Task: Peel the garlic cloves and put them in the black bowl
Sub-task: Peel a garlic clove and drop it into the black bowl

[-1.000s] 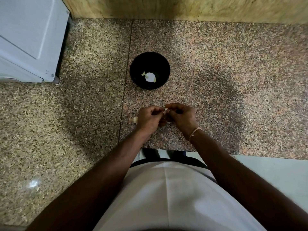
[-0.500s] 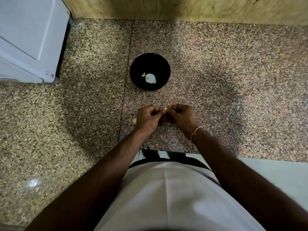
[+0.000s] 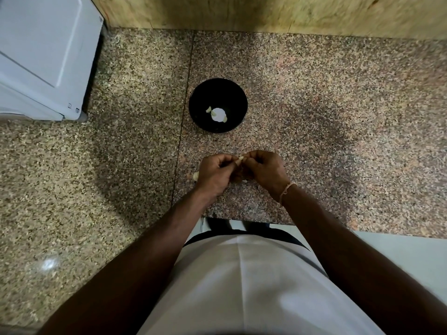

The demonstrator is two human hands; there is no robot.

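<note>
White appliance at counter far-left corner. Loose clove on counter, just beside left hand. Left hand and right hand meet near front edge, fingers curled, both pinching one garlic clove between them. Bowl beyond hands, mid-counter, pale pieces inside.
</note>
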